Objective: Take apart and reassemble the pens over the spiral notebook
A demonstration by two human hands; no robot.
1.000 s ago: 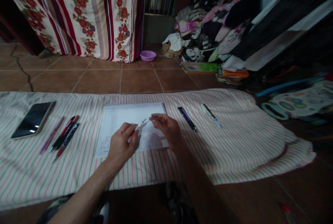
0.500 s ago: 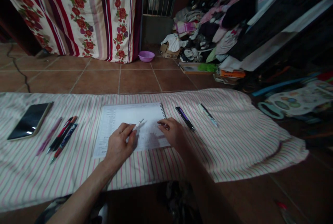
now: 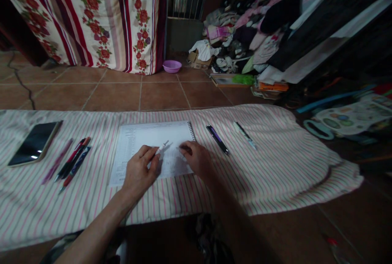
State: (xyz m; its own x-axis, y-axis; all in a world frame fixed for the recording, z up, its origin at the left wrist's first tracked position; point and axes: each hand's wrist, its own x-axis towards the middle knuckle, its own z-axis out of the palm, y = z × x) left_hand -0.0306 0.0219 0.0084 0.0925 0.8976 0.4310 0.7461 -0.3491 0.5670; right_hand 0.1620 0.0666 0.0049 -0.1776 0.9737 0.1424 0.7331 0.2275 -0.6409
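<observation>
My left hand (image 3: 141, 169) is closed around a white pen (image 3: 162, 147), whose thin end points up and to the right. Below it lies a spiral notebook (image 3: 150, 131) with a printed white page. My right hand (image 3: 198, 158) hovers over the notebook's right part, thumb and fingers pinched together. Whatever it holds is too small to make out. A short gap separates its fingertips from the pen's thin end. Right of the notebook rest a black and purple pen (image 3: 217, 139) and a slim black and white pen (image 3: 246, 136).
A striped cloth (image 3: 275, 166) covers the low surface. On its left are a phone (image 3: 35, 143), a purple pen (image 3: 57, 162) and several other pens (image 3: 74, 162). Beyond, a purple basin (image 3: 172, 66) stands on the tiled floor near a heap of clothes (image 3: 245, 31).
My right hand has shifted left, closer to the pen's thin end. My left hand and the pen have stayed almost still.
</observation>
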